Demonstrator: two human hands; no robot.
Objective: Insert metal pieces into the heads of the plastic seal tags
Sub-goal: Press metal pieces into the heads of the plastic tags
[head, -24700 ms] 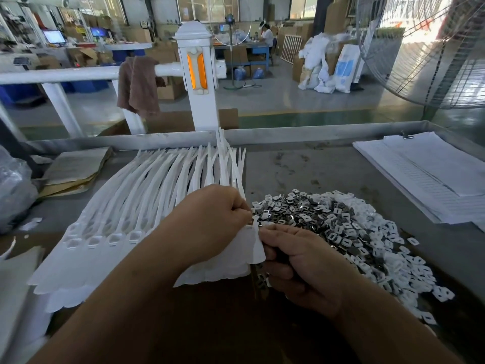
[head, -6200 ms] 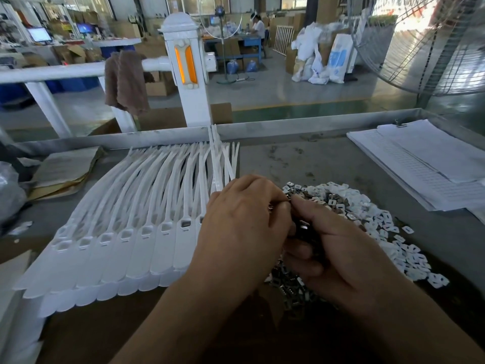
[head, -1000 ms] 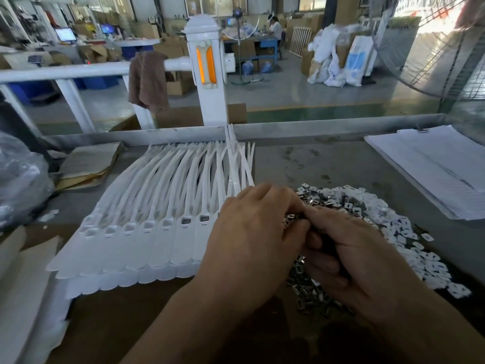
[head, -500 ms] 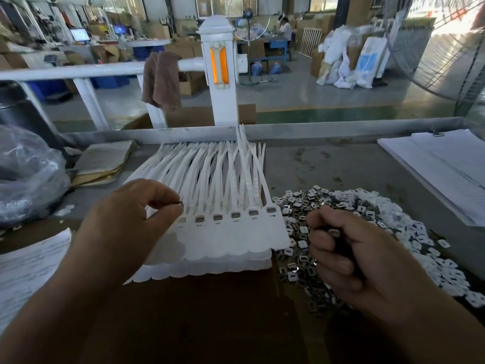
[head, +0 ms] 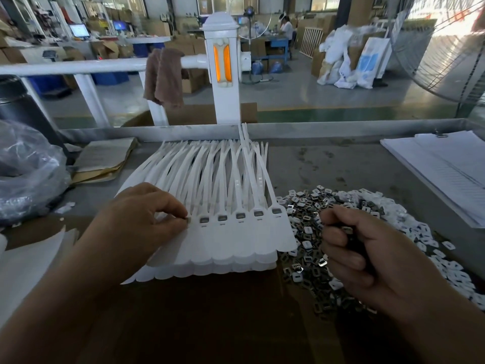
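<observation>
A fanned row of white plastic seal tags (head: pixel 236 240) lies on the bench, heads toward me and tails pointing away. Several heads on the right side of the row show a dark metal insert. My left hand (head: pixel 141 227) pinches a small metal piece (head: pixel 188 219) between thumb and forefinger, right at the head of a tag in the row's left part. My right hand (head: pixel 367 256) is curled round a bunch of metal pieces above the loose pile of metal pieces and white plastic caps (head: pixel 341 206) at the right.
A stack of white papers (head: pixel 443 166) lies at the far right. A clear plastic bag (head: pixel 26 174) and brown envelopes (head: pixel 102 161) sit at the left. The bench's raised metal rim (head: pixel 341 127) runs along the back, with a white post (head: pixel 225 69) behind it.
My left hand has moved right and down, bringing its pinched metal piece onto a tag head. My right hand has stayed curled over the pile.
</observation>
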